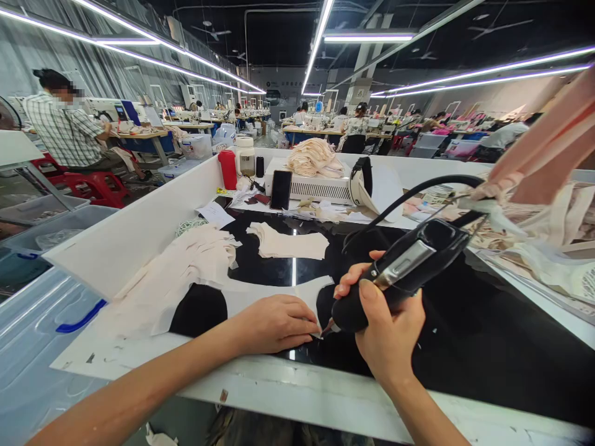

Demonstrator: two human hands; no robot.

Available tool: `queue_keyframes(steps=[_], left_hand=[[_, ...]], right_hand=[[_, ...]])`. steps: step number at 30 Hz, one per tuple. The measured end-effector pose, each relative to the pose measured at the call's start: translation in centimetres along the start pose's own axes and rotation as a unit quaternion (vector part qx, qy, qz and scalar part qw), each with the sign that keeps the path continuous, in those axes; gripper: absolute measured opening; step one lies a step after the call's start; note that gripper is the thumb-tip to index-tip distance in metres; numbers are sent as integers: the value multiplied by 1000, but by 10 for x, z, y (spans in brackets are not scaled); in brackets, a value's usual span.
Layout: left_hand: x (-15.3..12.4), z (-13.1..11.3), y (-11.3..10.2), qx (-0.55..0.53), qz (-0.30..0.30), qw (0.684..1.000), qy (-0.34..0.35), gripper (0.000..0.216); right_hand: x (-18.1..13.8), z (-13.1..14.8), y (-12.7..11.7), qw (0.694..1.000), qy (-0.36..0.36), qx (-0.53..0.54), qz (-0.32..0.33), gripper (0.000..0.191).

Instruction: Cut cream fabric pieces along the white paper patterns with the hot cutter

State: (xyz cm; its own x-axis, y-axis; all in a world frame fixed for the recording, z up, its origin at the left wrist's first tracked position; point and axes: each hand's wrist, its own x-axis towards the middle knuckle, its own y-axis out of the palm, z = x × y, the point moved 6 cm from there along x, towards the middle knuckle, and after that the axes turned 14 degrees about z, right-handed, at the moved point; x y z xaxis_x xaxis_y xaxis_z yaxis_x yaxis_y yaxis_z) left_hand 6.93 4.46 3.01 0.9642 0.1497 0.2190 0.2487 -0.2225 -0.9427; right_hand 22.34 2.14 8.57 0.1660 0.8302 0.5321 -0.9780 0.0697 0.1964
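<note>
My right hand (390, 322) grips a black corded hand tool (404, 260) with a metal lever on its side. Its narrow tip (329, 328) points down left, at the corner of a white cut fabric piece (274, 297) on the glossy black board (493, 334). On that piece my left hand (279, 322) lies flat, fingers stretched toward the tip; its thumb is hidden. Whether the tip touches the cloth I cannot tell. Left of the piece spreads a pile of pale fabric pieces (186, 266). Farther back is a small stack of cut pieces (292, 241).
Low white walls (158, 204) border the table. At the back stand a vented white box (320, 191) with cloth on top, a phone (281, 189) and a red container (227, 169). Pink cloth strips (548, 136) hang at right by the tool's cable (418, 184). A seated person (69, 124) is at left.
</note>
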Motion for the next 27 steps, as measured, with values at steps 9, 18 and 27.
queue_keyframes(steps=[9, 18, 27], left_hand=[[0, 1, 1, -8, -3, 1000, -6, 23], [0, 1, 1, -5, -1, 1000, 1, 21], [-2, -2, 0, 18, -19, 1000, 0, 22]], right_hand=[[3, 2, -1, 1000, -9, 19, -20, 39], [1, 0, 2, 1000, -3, 1, -4, 33], [-7, -9, -11, 999, 25, -15, -18, 44]])
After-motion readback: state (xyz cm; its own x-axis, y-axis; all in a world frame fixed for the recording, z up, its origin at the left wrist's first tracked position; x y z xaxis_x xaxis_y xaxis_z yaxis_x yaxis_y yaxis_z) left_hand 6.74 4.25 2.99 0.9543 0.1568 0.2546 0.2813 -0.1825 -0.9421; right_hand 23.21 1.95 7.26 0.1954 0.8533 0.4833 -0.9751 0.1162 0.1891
